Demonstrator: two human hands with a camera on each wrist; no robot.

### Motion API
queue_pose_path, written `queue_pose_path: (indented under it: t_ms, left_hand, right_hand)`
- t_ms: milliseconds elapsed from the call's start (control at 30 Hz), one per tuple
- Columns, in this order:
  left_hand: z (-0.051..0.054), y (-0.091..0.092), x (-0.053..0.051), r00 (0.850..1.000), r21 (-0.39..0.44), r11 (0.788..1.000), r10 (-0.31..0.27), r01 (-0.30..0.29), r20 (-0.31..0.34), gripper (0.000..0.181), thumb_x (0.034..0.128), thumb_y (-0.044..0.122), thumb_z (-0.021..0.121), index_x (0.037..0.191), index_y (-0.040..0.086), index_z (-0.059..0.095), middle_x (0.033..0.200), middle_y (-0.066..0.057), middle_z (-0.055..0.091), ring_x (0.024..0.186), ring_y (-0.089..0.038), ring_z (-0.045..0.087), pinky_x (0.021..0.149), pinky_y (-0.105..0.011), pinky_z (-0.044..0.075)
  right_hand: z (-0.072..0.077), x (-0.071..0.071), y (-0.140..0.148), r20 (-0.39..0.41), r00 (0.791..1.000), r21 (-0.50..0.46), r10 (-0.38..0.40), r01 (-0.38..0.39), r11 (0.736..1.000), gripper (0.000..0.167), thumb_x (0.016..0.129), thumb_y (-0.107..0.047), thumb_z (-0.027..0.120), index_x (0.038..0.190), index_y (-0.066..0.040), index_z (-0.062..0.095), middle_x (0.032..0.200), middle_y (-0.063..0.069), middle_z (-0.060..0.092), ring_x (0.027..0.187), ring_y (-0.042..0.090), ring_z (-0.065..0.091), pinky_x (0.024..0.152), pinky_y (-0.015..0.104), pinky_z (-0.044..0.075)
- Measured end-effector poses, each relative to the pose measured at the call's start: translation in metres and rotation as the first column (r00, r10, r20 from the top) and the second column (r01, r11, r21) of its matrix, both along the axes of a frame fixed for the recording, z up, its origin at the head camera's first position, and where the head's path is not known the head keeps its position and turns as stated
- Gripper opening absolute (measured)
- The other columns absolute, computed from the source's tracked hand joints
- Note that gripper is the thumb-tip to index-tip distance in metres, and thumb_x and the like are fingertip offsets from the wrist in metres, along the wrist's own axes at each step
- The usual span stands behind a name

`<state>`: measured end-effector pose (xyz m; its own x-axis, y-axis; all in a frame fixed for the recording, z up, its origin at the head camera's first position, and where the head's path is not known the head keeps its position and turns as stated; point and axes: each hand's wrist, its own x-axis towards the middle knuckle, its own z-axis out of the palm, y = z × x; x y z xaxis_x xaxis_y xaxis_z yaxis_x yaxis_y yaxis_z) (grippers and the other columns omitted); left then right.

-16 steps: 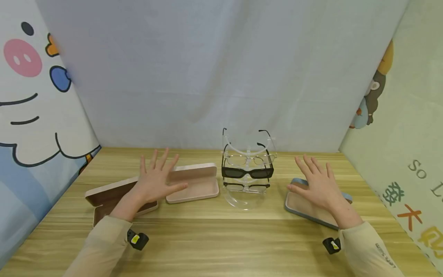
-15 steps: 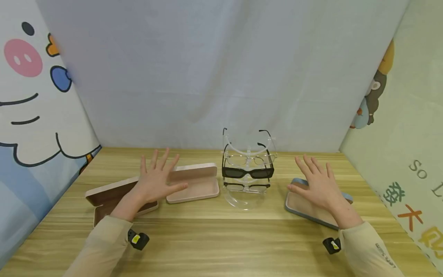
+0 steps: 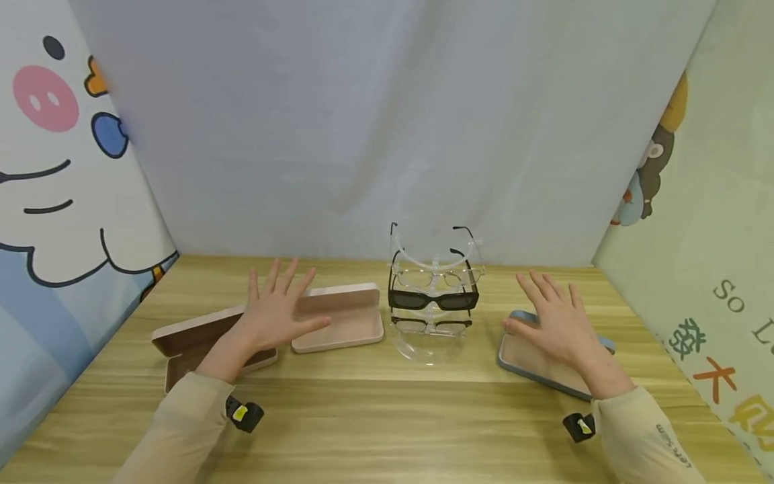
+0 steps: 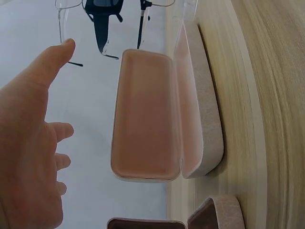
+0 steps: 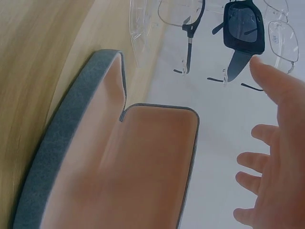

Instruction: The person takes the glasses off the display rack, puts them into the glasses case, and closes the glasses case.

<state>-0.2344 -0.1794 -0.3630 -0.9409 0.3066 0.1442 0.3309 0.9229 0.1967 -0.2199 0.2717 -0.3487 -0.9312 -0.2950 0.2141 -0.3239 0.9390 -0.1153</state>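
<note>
My left hand (image 3: 272, 319) hovers, fingers spread, above two opened glasses cases. One is a pale pink glasses case (image 4: 143, 119) and the other a brown-lined glasses case (image 3: 193, 343), partly hidden by the wrist. On the right, my right hand (image 3: 559, 326) is spread over a blue-grey glasses case (image 5: 71, 129), which lies opened with a pink lining. Neither hand holds anything. Between them a clear display stand (image 3: 426, 353) carries thin metal-framed glasses (image 3: 450, 279) on top, black sunglasses (image 3: 432, 300) in the middle and half-rimmed glasses (image 3: 431, 327) at the bottom.
Everything stands on a wood-grain table (image 3: 387, 430). A grey-white cloth (image 3: 302, 134) hangs behind it. Printed cartoon panels rise at the left (image 3: 42, 168) and right (image 3: 683, 269). Each wrist wears a small black camera mount.
The head view has shifted very slightly. Both hands, the cases and the glasses stay in place.
</note>
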Motion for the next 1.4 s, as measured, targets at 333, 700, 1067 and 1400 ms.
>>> queue_pose_path:
  t_ms: [333, 700, 1067, 1400]
  left_hand:
    - [0.009, 0.008, -0.002, 0.999, 0.031, 0.999, -0.012, 0.013, -0.037, 0.09, 0.0788, 0.071, 0.044, 0.147, 0.018, 0.018, 0.152, -0.015, 0.006, 0.138, -0.038, -0.005, 0.104, -0.059, -0.015]
    - [0.009, 0.029, -0.004, 0.973, 0.146, 0.987, -0.036, 0.071, -0.229, 0.072, 0.0841, 0.052, 0.055, 0.138, 0.008, 0.038, 0.142, -0.017, 0.035, 0.131, -0.036, 0.029, 0.107, -0.055, 0.017]
    - [0.01, 0.067, -0.004, 0.953, 0.319, 0.94, -0.018, 0.119, -0.301, 0.053, 0.0874, 0.04, 0.057, 0.128, 0.007, 0.051, 0.127, -0.012, 0.053, 0.116, -0.03, 0.049, 0.098, -0.047, 0.038]
    - [0.018, 0.105, -0.008, 0.954, 0.394, 0.906, -0.033, 0.154, -0.296, 0.042, 0.0875, 0.031, 0.06, 0.124, 0.011, 0.055, 0.116, -0.009, 0.06, 0.104, -0.024, 0.057, 0.087, -0.039, 0.047]
  right_hand:
    - [0.003, 0.001, -0.006, -0.138, 0.99, -0.091, 0.029, -0.042, 0.995, 0.07, 0.088, -0.047, 0.052, 0.141, -0.005, 0.031, 0.138, 0.022, 0.038, 0.123, 0.042, 0.035, 0.103, 0.058, 0.02]
    - [0.004, -0.002, -0.022, -0.35, 0.936, -0.268, 0.033, -0.134, 0.954, 0.043, 0.089, -0.023, 0.059, 0.125, -0.002, 0.051, 0.118, 0.019, 0.056, 0.106, 0.036, 0.053, 0.085, 0.051, 0.043]
    - [0.007, -0.007, -0.047, -0.396, 0.917, -0.34, 0.053, -0.2, 0.919, 0.036, 0.087, -0.015, 0.061, 0.121, -0.006, 0.056, 0.108, 0.016, 0.061, 0.099, 0.031, 0.056, 0.079, 0.047, 0.047]
    - [0.008, -0.011, -0.058, -0.399, 0.914, -0.349, 0.066, -0.218, 0.911, 0.031, 0.088, -0.013, 0.06, 0.118, -0.007, 0.059, 0.105, 0.013, 0.063, 0.095, 0.028, 0.059, 0.076, 0.045, 0.049]
